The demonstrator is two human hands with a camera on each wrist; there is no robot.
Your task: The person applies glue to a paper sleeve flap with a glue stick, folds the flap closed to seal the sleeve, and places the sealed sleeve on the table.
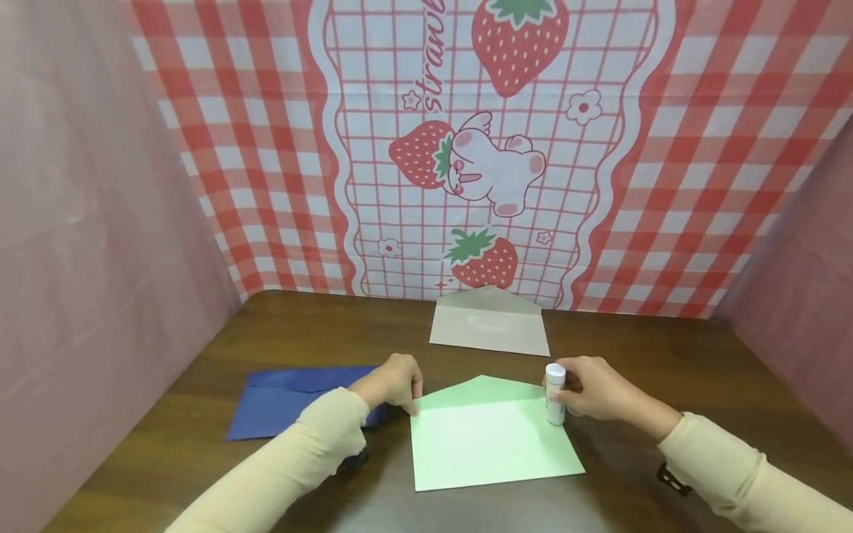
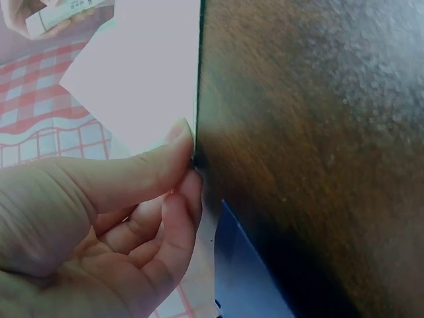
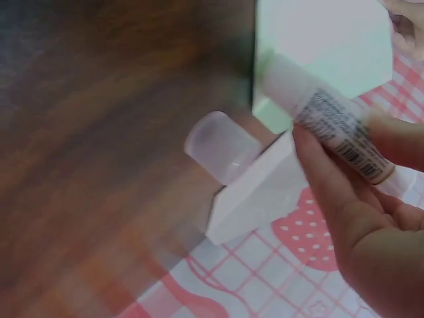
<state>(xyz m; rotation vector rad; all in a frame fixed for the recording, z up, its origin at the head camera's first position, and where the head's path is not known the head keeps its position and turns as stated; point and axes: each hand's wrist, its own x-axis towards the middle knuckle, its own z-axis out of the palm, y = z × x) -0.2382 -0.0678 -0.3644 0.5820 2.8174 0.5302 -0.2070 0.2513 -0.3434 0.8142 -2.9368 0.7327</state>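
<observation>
A pale green envelope point(image 1: 493, 444) lies on the table with its pointed flap open away from me. My left hand point(image 1: 397, 381) pinches the envelope's left edge by the flap fold, thumb on top in the left wrist view. In my right hand point(image 1: 593, 386) is a white glue stick point(image 1: 555, 396), gripped upright between thumb and fingers over the envelope's right edge. Printed text and a barcode show on the glue stick point(image 3: 344, 136) in the right wrist view. There, a translucent cap point(image 3: 224, 147) stands on the table beyond the fingers; in the head view it is hidden.
A dark blue envelope point(image 1: 286, 403) lies on the left, partly under my left forearm. Farther back, a beige envelope point(image 1: 489, 328) with its flap raised sits close to the strawberry-patterned cloth point(image 1: 266, 170). Pink curtains point(image 1: 87, 244) flank the brown table point(image 1: 666, 355).
</observation>
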